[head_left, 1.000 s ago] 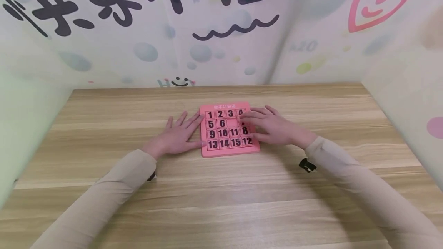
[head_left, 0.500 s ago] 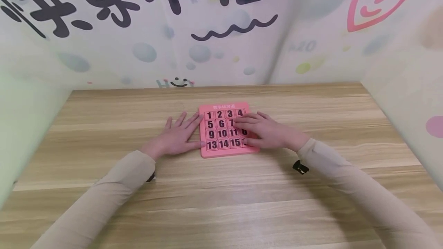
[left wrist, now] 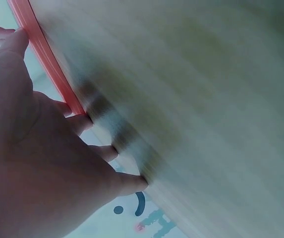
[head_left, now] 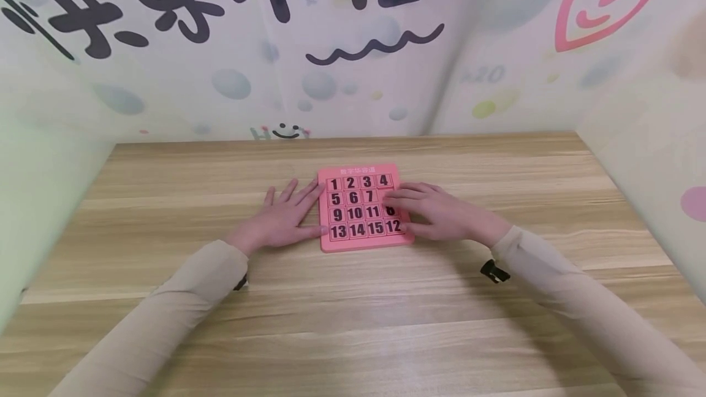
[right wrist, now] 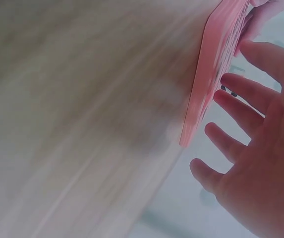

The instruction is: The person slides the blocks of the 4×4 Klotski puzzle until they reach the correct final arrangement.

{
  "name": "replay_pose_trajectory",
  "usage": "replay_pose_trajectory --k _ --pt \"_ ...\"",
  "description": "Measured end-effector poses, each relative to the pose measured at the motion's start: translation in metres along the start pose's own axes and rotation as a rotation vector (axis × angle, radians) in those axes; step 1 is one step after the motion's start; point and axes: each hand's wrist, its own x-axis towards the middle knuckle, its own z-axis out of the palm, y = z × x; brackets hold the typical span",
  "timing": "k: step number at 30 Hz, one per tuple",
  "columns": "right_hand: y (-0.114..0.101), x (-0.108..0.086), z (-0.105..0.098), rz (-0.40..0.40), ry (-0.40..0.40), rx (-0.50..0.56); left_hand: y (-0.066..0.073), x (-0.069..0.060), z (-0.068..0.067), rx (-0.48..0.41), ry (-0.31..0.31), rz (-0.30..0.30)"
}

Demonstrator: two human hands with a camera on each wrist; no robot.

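Observation:
A pink sliding number puzzle (head_left: 366,242) lies flat on the wooden table in the head view. My left hand (head_left: 277,219) is spread palm down at its left side, thumb and a fingertip touching the edge. In the left wrist view, that thumb meets the red-pink side (left wrist: 47,57) of the frame. My right hand (head_left: 444,212) reaches over the right column with fairly straight fingers. Its fingertips cover part of the 8 tile (head_left: 390,211) and the spot right of the 7 tile (head_left: 369,196). The right wrist view shows the fingers spread beside the pink frame (right wrist: 201,84).
The wood-grain table (head_left: 353,317) stretches around the puzzle on all sides. Behind it rises a white wall (head_left: 353,103) with black characters, pale dots and a pink heart. A small black clip (head_left: 494,271) hangs at the right sleeve.
The 7 tile has slid left into the gap beside 6. My right hand moved left over the board, then drew back right, uncovering the 12 tile. The left hand stays in place.

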Motion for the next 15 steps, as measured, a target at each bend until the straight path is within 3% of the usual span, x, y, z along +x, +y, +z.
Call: replay_pose_trajectory --k 5,15 --pt "-0.002 -0.008 -0.002 0.036 -0.026 0.006 0.001 -0.001 -0.001 0.002 0.004 0.000" --pt "-0.002 -0.014 0.003 0.019 -0.039 0.012 0.001 -0.001 -0.001 0.005 0.008 0.005"
